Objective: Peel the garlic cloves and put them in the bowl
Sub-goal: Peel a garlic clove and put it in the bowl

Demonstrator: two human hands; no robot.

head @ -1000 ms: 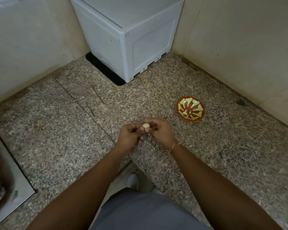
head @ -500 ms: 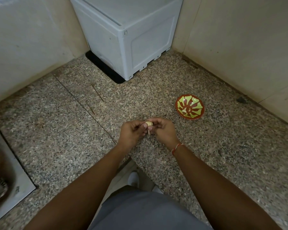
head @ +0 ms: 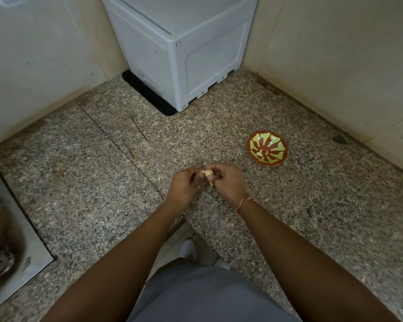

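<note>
On the speckled stone counter [head: 79, 194], a grey box [head: 184, 49] is set in the far corner against the walls, and part of a steel sink [head: 12, 259] is seen at the left edge. Near the right wall a red and green bowl [head: 267, 148] is placed. Above the counter's front edge, a garlic clove [head: 207, 173] is pinched between the curled fingers of the left hand [head: 185, 187] and the right hand [head: 228, 183], a strip of skin hanging from it.

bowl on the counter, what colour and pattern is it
The bowl is red-brown with lime-green petal shapes fanning out from its centre, seen in the head view.
</note>
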